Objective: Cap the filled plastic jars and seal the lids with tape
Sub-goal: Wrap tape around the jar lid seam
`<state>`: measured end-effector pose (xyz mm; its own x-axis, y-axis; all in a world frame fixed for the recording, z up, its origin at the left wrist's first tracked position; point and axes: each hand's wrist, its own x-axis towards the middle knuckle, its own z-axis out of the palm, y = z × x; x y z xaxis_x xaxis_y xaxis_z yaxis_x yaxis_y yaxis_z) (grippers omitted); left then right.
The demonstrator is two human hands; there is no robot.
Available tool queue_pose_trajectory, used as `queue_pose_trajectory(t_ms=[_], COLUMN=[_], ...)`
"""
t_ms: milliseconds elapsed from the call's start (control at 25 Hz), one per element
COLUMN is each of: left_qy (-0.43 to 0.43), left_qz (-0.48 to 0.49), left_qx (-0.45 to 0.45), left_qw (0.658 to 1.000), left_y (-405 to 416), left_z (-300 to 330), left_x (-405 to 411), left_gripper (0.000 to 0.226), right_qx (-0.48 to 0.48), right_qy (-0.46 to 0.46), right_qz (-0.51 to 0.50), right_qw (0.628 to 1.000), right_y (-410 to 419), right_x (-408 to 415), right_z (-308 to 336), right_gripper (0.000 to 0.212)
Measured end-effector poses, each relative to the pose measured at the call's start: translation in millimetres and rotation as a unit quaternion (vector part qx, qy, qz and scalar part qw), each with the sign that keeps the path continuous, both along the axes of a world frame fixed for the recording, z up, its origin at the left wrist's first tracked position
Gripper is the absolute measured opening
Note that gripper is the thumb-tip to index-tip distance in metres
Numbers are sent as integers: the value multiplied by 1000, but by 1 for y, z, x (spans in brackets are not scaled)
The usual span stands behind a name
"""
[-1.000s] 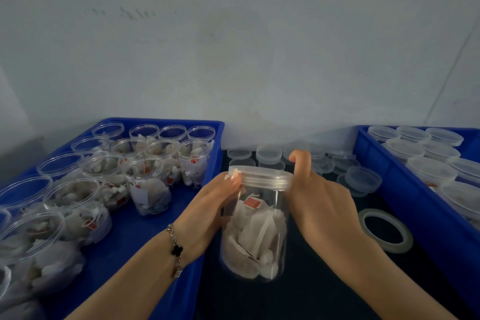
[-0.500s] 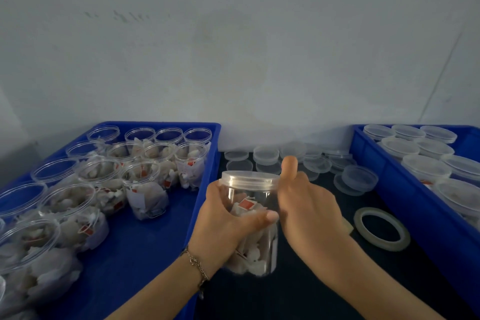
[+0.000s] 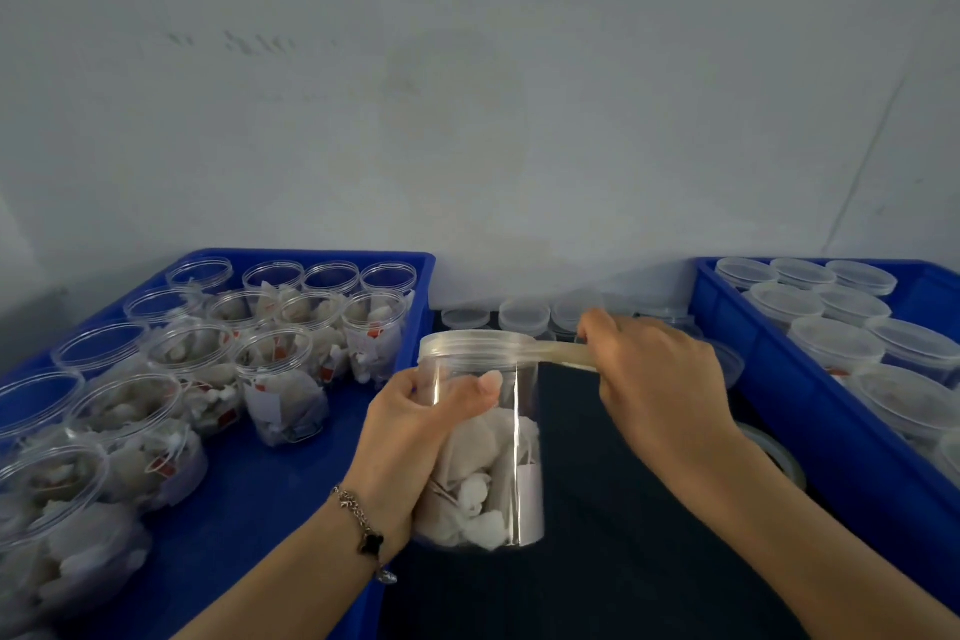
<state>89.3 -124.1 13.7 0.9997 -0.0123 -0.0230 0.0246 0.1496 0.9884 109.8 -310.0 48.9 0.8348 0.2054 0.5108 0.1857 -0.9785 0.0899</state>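
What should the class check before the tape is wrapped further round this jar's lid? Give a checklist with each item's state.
1. Lid sits on the jar: ok.
2. Left hand grips the jar body: ok.
3. Right hand pinches the tape strip: ok.
4. Strip runs level with the lid's rim: ok.
5. Strip's start stuck firmly to the lid: cannot tell.
6. Tape roll within reach: ok, beside the right forearm.

No text, brand, number or sign can be read anywhere. The small red-and-white tags (image 3: pixel 228 417) on the sachets inside the open jars (image 3: pixel 280 387) in the left blue crate (image 3: pixel 249 499) are too small and blurred to make out. The white label (image 3: pixel 530 486) inside the held jar (image 3: pixel 480 442) shows no legible print. The faint marks (image 3: pixel 249 42) on the wall are smudged and unreadable.
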Motion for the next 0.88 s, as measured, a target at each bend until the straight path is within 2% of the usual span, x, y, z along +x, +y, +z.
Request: queue_pose_trajectory(t_ms=[80, 160, 280, 320, 400, 440, 480, 560, 680, 720, 800, 840, 880], left_qy=[11, 15, 27, 36, 18, 27, 37, 45, 48, 40, 5, -7, -11], left_qz=[-14, -46, -84, -93, -114, -103, -102, -87, -68, -82, -104, -101, -80], left_qx=[-34, -64, -88, -83, -89, -80, -85, -73, -59, -42, 4, 15, 26], left_qw=[999, 997, 992, 992, 989, 991, 990, 992, 995, 995, 995, 995, 996], left_y=[0, -1, -7, -10, -7, -10, -11, -16, -13, -10, 0, 5, 9], left_z=[1, 5, 20, 24, 20, 20, 20, 29, 26, 21, 13, 9, 4], left_x=[-5, -9, 1, 5, 10, 12, 15, 15, 11, 8, -1, -2, 0], left_gripper=[92, 89, 81, 74, 32, 22, 33, 70, 109, 107, 71, 65, 70], right_qx=[-8, -26, -12, -24, -28, -21, -9, 38, 149, 189, 243, 272, 307], right_qy=[-12, 24, 24, 31, -12, -14, 6, 25, 94, 148, 265, 313, 351], right_qz=[5, -18, -32, -42, -46, -35, -27, -2, 73, 108, 159, 177, 190], right_qw=[1000, 999, 999, 998, 998, 999, 1000, 999, 982, 965, 919, 893, 864], right_y=[4, 8, 16, 20, 28, 31, 33, 34, 27, 24, 13, 9, 4], right_x=[-1, 3, 8, 8, 10, 13, 15, 21, 26, 25, 24, 23, 22], right_z=[3, -4, -7, -4, -4, -5, -8, -18, -23, -22, -24, -24, -22], right_gripper=[42, 30, 19, 20, 28, 28, 25, 27, 59, 66, 66, 64, 62])
